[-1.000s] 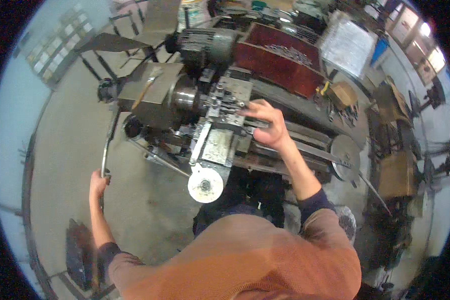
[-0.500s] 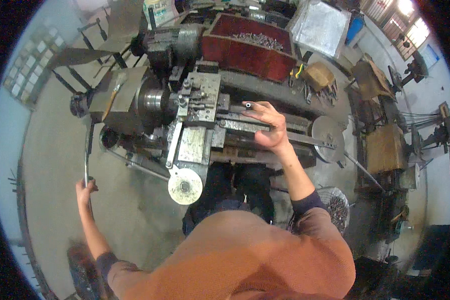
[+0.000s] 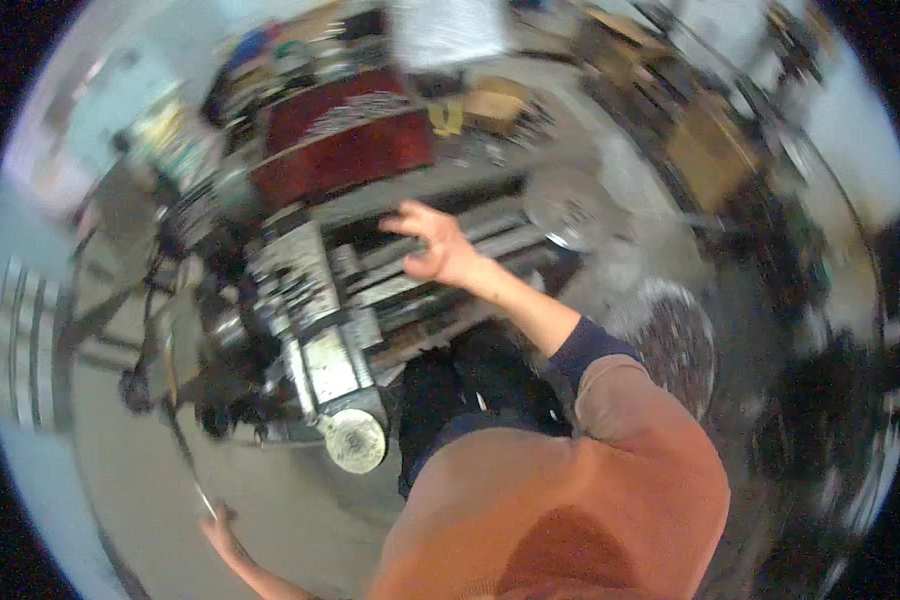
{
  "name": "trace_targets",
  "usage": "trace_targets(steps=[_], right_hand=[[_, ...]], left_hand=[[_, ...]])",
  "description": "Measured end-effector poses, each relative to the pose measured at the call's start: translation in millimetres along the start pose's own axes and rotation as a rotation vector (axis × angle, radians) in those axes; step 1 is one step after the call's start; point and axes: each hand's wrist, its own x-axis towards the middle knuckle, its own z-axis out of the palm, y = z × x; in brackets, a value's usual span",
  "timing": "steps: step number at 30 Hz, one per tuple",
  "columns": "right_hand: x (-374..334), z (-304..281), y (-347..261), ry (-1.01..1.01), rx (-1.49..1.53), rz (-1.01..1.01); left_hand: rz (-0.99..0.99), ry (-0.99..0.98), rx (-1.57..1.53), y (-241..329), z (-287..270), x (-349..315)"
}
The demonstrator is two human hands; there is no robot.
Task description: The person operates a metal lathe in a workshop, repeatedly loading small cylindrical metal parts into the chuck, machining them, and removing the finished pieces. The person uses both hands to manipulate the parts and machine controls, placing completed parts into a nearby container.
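My left hand (image 3: 220,525) is closed around the end of a long metal lever (image 3: 198,482) at the lower left, which runs up to the headstock of a small lathe. My right hand (image 3: 435,245) reaches over the lathe bed (image 3: 440,258), to the right of the tool slide (image 3: 305,280). Its fingers point left with the thumb apart from them, but motion blur smears the fingertips, and whether they hold a small part cannot be made out. A pale round disc (image 3: 355,441) sits at the near end of the slide.
Behind the bed stands a red tray (image 3: 345,160) heaped with small metal parts. A cardboard box (image 3: 495,105) and tools lie right of it. A round plate (image 3: 573,208) sits at the bed's right end. A basket of parts (image 3: 670,340) stands near my right elbow.
The view has turned, so the lathe now appears further left and tilted, and the picture is blurred. The small tube end seen at my right fingertips before no longer shows. My left hand stays on the lever.
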Motion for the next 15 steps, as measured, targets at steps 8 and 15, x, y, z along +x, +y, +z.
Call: trace_targets(steps=[8,15], right_hand=[[-252.8,-144.6,21.4,0.015,-0.374,0.759],[-344.6,-259.4,67.3,-0.069,-0.943,1.174]], left_hand=[[-0.047,-0.142,-0.125,-44.4,-3.3,47.5],[-0.092,-0.133,-0.109,-41.4,-5.5,43.7]])
